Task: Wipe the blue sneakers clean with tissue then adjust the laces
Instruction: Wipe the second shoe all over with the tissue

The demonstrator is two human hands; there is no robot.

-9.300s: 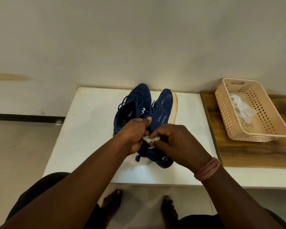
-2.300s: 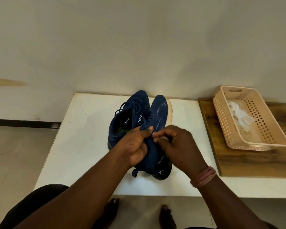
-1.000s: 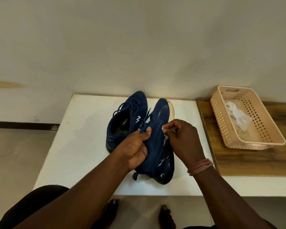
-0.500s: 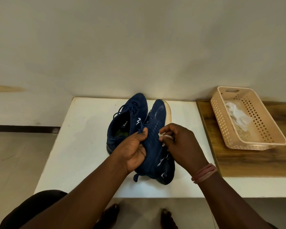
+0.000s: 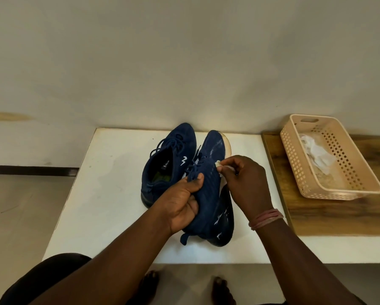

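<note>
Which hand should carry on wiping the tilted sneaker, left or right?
Right. The right hand already pinches the tissue against the tilted sneaker. The left hand grips that sneaker and steadies it, so it seems best kept there.

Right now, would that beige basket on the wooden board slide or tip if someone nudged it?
Probably slide: the basket sits flat on the wooden board with a wide base. It looks light, being perforated plastic holding only crumpled tissues. Tipping seems unlikely, since it is low and broad.
</note>
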